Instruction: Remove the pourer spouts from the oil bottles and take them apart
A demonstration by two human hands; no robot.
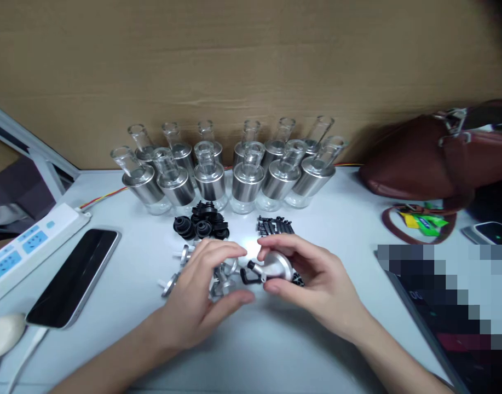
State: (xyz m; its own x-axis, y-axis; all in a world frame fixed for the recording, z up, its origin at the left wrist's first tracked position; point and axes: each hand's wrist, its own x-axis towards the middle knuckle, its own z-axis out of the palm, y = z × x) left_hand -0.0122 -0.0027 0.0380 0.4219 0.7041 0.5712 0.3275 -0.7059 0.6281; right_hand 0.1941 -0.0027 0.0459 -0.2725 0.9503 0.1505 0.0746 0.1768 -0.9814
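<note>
My right hand (312,282) holds a silver metal cap (275,267) with a short spout and a black piece at its tip, just above the white table (251,339). My left hand (201,290) hovers curled over a small pile of silver metal caps (224,273), its fingers touching them; whether it grips one I cannot tell. Behind the hands lie a heap of black rubber stoppers (201,221) and a cluster of small black plastic parts (275,224). Several glass bottles with silver collars (212,175) stand in two rows at the back.
A dark phone (74,276) and a white power strip (27,246) lie at the left. A brown leather bag (431,158) sits at the right rear, with a strap and coloured packets (423,221) before it. A cardboard wall (251,71) closes the back.
</note>
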